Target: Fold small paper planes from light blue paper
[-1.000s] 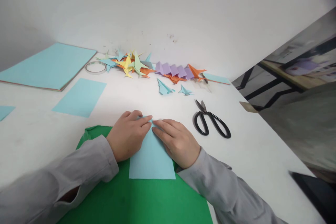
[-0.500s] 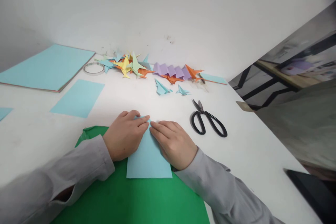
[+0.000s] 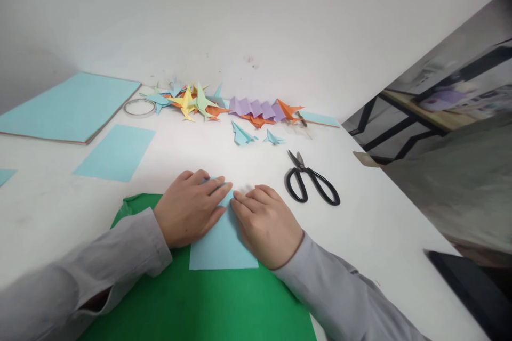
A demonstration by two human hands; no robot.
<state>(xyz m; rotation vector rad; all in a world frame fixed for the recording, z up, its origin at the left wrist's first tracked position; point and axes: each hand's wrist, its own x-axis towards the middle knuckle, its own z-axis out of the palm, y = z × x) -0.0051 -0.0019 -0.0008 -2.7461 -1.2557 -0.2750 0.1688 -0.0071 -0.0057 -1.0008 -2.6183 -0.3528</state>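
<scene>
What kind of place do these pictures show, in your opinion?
Probably a paper-folding craft table against a white wall: a pile of folded coloured paper figures at the back, black scissors, and the left hand and right hand pressing a light blue paper sheet flat.

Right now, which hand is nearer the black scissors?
Right. The right hand rests on the blue paper, just left of the scissors, not touching them; the left hand presses the paper's other side, farther off.

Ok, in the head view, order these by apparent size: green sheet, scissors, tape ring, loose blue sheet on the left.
1. green sheet
2. loose blue sheet
3. scissors
4. tape ring; it lies farther away, so unsure.
</scene>
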